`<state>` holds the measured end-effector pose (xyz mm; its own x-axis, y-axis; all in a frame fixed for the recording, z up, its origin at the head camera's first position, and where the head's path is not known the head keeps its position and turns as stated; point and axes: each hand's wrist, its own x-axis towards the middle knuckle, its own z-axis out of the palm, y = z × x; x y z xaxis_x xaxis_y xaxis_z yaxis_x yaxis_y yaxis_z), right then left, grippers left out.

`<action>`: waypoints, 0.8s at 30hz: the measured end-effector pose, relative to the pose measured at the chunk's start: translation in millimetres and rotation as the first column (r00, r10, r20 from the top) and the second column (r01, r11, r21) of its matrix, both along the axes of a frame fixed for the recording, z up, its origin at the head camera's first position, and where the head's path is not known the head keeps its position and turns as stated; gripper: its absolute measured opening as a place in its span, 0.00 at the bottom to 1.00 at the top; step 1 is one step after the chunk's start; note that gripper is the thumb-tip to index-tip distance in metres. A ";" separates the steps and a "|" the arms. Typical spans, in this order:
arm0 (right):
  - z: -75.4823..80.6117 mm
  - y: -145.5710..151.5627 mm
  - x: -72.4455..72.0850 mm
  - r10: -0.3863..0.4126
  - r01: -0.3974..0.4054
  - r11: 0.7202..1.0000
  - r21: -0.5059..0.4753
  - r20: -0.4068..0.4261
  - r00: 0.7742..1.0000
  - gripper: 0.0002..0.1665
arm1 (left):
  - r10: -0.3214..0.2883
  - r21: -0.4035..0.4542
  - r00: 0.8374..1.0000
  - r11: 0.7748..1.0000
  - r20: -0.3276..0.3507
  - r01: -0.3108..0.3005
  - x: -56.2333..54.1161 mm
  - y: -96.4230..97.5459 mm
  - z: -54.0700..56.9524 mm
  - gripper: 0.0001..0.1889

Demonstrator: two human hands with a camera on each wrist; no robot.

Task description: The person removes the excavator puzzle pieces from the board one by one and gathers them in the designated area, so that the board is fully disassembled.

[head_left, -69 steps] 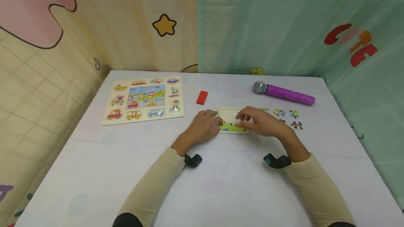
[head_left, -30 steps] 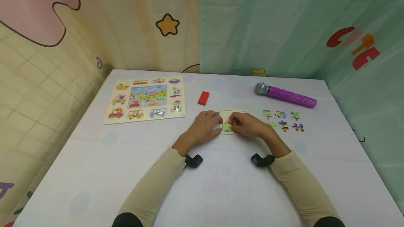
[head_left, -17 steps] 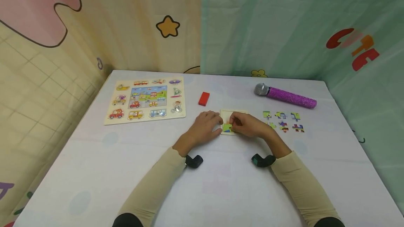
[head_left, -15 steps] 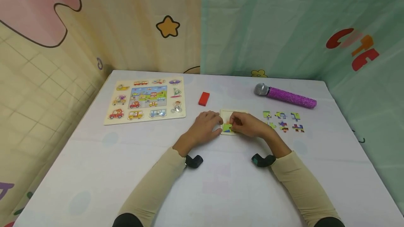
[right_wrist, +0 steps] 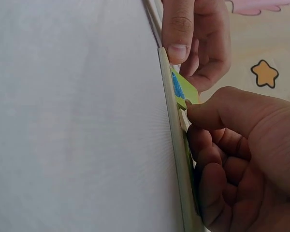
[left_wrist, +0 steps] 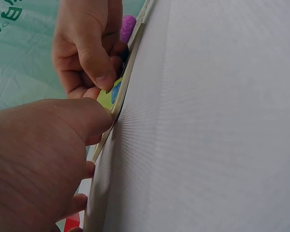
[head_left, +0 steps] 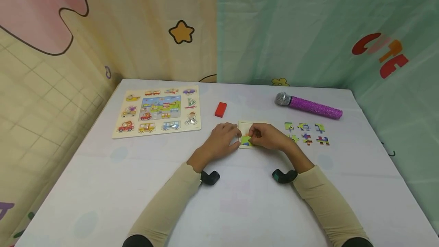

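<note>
My left hand (head_left: 221,140) holds the left edge of a small pale puzzle board (head_left: 244,126), its thumb at the near-left corner. With thumb and curled fingers, my right hand (head_left: 269,136) pinches a green puzzle piece with a blue patch (right_wrist: 187,89) at the board's near side. In the right wrist view the piece tilts up from the board, one end close to the left thumb. The right hand hides the right part of the board. Several loose puzzle pieces (head_left: 303,127) lie in two rows to the right of that hand.
A larger vehicle puzzle board (head_left: 160,124) lies at the left of the white table (head_left: 233,209). Beyond the hands is a red block (head_left: 220,109). A purple glittery microphone (head_left: 313,107) lies at the back right, before the curtains (head_left: 281,29).
Since the oldest frame, my right hand has moved left and closed its fingertips on the green puzzle piece, uncovering the loose pieces. In the last half second the hands have barely moved.
</note>
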<state>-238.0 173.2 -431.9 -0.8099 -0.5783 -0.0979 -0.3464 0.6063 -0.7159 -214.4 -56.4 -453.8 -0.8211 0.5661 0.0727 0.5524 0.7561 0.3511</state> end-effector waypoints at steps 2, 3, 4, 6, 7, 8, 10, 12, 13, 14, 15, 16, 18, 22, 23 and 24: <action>-0.8 -0.1 -0.3 -0.004 0.004 1.000 0.004 -0.003 1.000 0.06 | -0.002 0.002 1.000 1.000 -0.002 0.002 0.3 0.0 0.4 0.13; -1.2 -0.1 -0.4 -0.003 0.003 1.000 0.004 -0.007 1.000 0.06 | -0.003 0.002 1.000 1.000 -0.004 0.003 0.5 0.0 0.7 0.13; -1.9 -0.1 -0.6 -0.001 0.001 1.000 0.003 -0.012 1.000 0.06 | -0.003 0.002 1.000 1.000 -0.005 0.003 0.5 0.1 0.8 0.13; -3.0 -0.1 -0.7 0.011 -0.011 1.000 0.001 -0.030 0.999 0.06 | -0.003 0.001 1.000 1.000 -0.009 0.003 0.4 0.1 0.6 0.13; -2.7 -0.2 -0.4 0.017 -0.017 1.000 -0.002 -0.039 0.999 0.06 | -0.004 0.000 1.000 1.000 -0.009 0.004 0.4 0.1 0.3 0.13; -2.1 -0.3 0.0 0.025 -0.025 1.000 -0.005 -0.049 0.998 0.07 | -0.005 0.001 1.000 1.000 -0.011 0.005 0.4 0.2 0.0 0.13; -0.8 -0.3 0.5 0.043 -0.045 0.999 -0.015 -0.068 0.997 0.08 | -0.007 0.002 1.000 1.000 -0.014 0.007 0.3 -0.1 -1.2 0.13; 1.1 0.5 0.9 0.066 -0.068 0.997 -0.027 -0.068 0.996 0.09 | -0.006 0.002 1.000 1.000 -0.015 0.006 0.3 -0.5 -2.5 0.13; 2.0 1.5 0.8 0.079 -0.081 0.996 -0.038 -0.059 0.995 0.09 | -0.007 0.002 1.000 1.000 -0.015 0.007 0.3 -0.6 -2.9 0.13; 2.9 2.8 0.7 0.089 -0.091 0.995 -0.050 -0.045 0.995 0.09 | -0.008 0.004 1.000 1.000 -0.017 0.008 0.3 -0.6 -3.3 0.13; 4.4 4.6 0.6 0.096 -0.097 0.993 -0.067 -0.024 0.995 0.09 | -0.007 0.002 1.000 1.000 -0.015 0.007 0.2 -0.6 -3.5 0.13; 5.9 6.6 0.3 0.101 -0.100 0.991 -0.089 0.003 0.995 0.09 | -0.006 0.002 1.000 1.000 -0.014 0.006 0.2 -0.6 -3.5 0.13; 10.9 11.5 0.2 0.091 -0.083 0.987 -0.138 0.053 0.994 0.07 | -0.006 -0.003 1.000 1.000 -0.010 0.006 0.1 -0.4 -3.2 0.13; 25.1 26.6 -0.3 0.005 0.010 0.979 -0.202 0.075 0.997 0.04 | -0.004 -0.003 1.000 1.000 -0.006 0.004 0.3 0.0 -1.7 0.12; 27.7 32.2 -0.2 -0.023 0.037 0.979 -0.202 0.069 0.997 0.05 | -0.004 -0.001 1.000 1.000 -0.008 0.004 0.4 0.0 -1.4 0.12; 29.9 38.5 0.2 -0.054 0.065 0.979 -0.191 0.064 0.996 0.06 | -0.003 0.002 1.000 1.000 -0.010 0.003 0.4 0.0 -1.1 0.12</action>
<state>-237.8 211.7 -402.0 -0.8396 -0.5419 -0.0375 -0.2680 0.4734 -0.8391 -214.0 -56.3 -454.9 -0.8184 0.5688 0.0816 0.5583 0.7536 0.3470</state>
